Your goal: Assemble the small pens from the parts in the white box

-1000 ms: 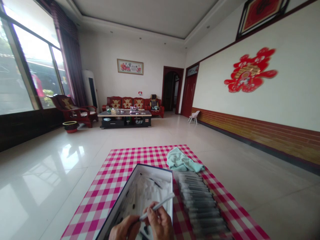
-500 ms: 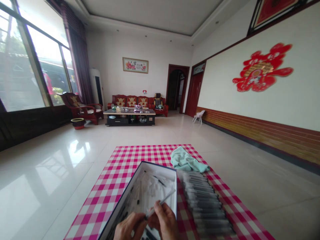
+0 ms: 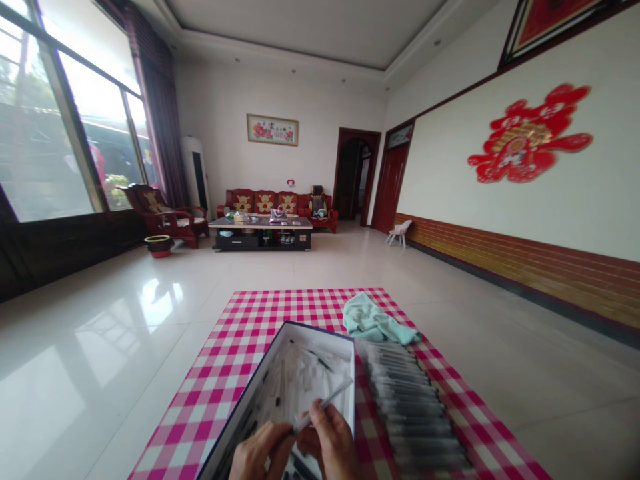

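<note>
Over a white box with a dark blue rim, both of my hands hold one clear-barrelled pen. My right hand pinches the barrel between thumb and fingers, its far end pointing up and to the right. At the dark lower end of the pen, my left hand has its fingertips closed; the exact grip there is partly hidden. Inside the box lie loose clear tubes and small black pen parts. Just right of the box, several pens lie side by side in a long row.
A pale green cloth lies crumpled beyond the pens on the pink-and-white checked tablecloth. Farther off on the tiled floor stand a low black coffee table, a red wooden sofa and a small chair.
The view has shifted very slightly. Both hands keep their hold on the pen with almost no visible movement.
</note>
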Demonstrator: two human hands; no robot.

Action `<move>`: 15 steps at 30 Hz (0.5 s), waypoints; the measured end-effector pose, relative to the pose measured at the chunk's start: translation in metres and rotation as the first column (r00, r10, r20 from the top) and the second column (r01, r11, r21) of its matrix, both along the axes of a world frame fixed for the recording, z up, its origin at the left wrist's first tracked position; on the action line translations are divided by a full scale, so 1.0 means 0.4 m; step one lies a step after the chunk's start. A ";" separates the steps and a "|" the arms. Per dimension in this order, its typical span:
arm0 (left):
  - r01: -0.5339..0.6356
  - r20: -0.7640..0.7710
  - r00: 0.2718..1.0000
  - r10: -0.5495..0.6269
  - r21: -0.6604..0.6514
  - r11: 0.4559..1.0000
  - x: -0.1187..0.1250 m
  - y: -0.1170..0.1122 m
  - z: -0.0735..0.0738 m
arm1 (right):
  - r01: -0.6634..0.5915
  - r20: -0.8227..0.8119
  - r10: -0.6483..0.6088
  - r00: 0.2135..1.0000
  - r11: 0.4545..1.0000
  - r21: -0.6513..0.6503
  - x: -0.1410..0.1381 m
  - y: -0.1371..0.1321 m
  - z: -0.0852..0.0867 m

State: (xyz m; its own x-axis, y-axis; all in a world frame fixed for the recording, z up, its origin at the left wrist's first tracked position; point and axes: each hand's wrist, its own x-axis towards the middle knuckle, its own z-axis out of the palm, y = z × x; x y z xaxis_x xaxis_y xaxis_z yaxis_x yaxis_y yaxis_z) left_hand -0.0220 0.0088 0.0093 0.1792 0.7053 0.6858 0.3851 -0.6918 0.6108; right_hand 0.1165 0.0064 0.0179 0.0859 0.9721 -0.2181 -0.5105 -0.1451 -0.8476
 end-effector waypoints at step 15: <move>-0.137 -0.143 0.981 0.133 -0.012 0.991 0.004 0.000 -0.016 | -0.016 0.019 0.017 1.000 0.998 -0.064 0.002 0.005 -0.010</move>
